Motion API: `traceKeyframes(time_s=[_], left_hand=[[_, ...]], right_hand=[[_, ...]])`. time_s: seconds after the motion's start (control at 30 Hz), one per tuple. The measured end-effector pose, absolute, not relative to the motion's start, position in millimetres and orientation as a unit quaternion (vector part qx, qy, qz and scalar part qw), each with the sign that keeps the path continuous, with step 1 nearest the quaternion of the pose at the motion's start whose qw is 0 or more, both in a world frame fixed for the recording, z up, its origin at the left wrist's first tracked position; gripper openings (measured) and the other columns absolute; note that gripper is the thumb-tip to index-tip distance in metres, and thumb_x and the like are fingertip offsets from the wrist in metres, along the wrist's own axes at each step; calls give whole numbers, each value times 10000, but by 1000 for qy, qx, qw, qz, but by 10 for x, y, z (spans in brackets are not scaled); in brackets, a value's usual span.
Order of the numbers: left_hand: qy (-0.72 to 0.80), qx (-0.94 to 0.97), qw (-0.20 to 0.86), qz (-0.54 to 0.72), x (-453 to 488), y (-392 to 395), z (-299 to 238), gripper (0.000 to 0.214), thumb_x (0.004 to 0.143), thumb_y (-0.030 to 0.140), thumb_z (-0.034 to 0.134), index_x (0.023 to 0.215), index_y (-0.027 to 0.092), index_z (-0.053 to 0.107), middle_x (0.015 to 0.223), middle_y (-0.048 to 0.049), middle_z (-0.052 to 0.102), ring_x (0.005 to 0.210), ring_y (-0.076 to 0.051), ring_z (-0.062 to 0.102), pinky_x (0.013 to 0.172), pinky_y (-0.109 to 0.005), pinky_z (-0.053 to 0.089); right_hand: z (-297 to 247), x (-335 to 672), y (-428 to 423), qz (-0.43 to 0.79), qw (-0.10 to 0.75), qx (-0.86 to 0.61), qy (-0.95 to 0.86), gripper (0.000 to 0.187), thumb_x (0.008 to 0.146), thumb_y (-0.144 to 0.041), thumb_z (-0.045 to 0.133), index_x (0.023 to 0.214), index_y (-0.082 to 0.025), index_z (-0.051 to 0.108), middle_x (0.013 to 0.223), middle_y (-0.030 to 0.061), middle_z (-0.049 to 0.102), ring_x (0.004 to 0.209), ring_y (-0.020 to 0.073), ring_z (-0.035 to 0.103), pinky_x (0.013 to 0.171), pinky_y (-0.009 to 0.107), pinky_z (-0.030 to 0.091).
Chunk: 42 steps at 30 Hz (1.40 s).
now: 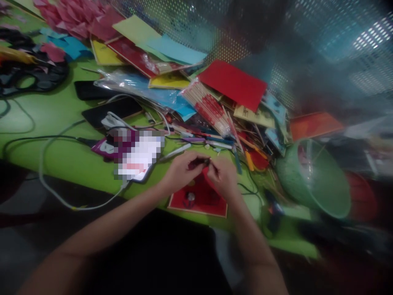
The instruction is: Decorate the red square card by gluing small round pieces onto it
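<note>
My left hand [183,169] and my right hand [224,174] meet over the green table, both with fingers closed in a pinch. Between the fingertips is a small dark piece [206,162], too small and blurred to name. Below them a red card [211,205] with a pale edge lies flat, bearing a small shiny round spot and dark marks. My hands cover its upper part. Left of my left hand is a phone [147,155] with a lit screen and a white cable plugged into it.
Behind my hands lie a bundle of wooden sticks [206,107], a red sheet [232,84], coloured papers and pens. A green bowl [325,180] stands at the right. Black phones [112,111] and a white cable [66,200] are on the left, with pink paper [76,18] farther back.
</note>
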<state>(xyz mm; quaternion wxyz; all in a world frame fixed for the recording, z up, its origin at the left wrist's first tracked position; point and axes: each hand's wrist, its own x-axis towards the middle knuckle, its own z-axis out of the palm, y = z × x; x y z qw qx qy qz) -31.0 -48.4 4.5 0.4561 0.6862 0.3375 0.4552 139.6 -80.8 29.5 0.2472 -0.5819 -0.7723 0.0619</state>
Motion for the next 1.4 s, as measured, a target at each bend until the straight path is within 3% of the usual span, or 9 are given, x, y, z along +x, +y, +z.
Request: traceKeyframes(time_s=[0.17,0.37,0.53,0.83,1.0,1.17,1.27,1.4], left_hand=[[334,625,544,449,-312,-475,68,231,870,193,630,1083,168,716,1008,-63,758,914,-173,704,833,-299,564],[337,552,622,442,-328,-434,35,276,868,281,683,1118,163,697,1041,-70,753,928,-173,707,878,-322,570],[360,579,576,451,-328,-435,71,238,862,253,683,1079,159,708,1019,-67,751,942,-180,700,896,-327,556],[371,660,462,462,-314,-480,56,235,863,176,620,1075,177,719,1002,-59,748,906,-169,693,812,-294,559],[358,635,516,451,-303,-474,69,243,846,172,612,1066,166,717,1005,-67,759,901,-173,709,820,-303,570],[331,578,604,437,-334,-443,77,227,840,245,670,1046,165,720,1002,-66,770,906,-185,718,847,-315,577],[332,545,637,432,-341,-433,61,248,841,276,692,1065,170,713,1015,-65,764,906,-181,715,860,-316,574],[351,533,627,446,-327,-434,69,239,856,261,672,1073,165,701,1013,-58,754,923,-174,706,898,-324,565]], right_hand=[[379,1380,-814,176,303,-590,-727,256,885,-205,437,635,-232,386,610,-15,467,632,153,465,616,293,342],[409,1428,-810,203,291,-584,-730,285,1009,-331,404,774,-227,527,742,11,587,719,173,535,669,304,399],[337,1468,-784,124,234,-570,-778,265,1028,-391,418,897,-212,563,879,67,627,831,214,544,733,335,400],[295,1423,-785,51,182,-554,-811,256,1023,-253,365,885,-201,574,854,95,620,810,239,514,727,359,376],[293,1388,-807,23,213,-566,-796,222,961,-203,415,779,-226,540,765,63,594,767,218,510,692,342,367],[364,1389,-806,143,253,-585,-757,251,945,-223,424,696,-230,454,676,14,544,671,174,497,636,309,353],[392,1402,-805,186,262,-587,-744,264,984,-266,407,730,-229,468,702,8,564,683,170,517,643,298,367],[358,1421,-792,128,231,-571,-777,279,1035,-357,383,845,-220,534,815,49,620,764,199,538,679,315,375]])
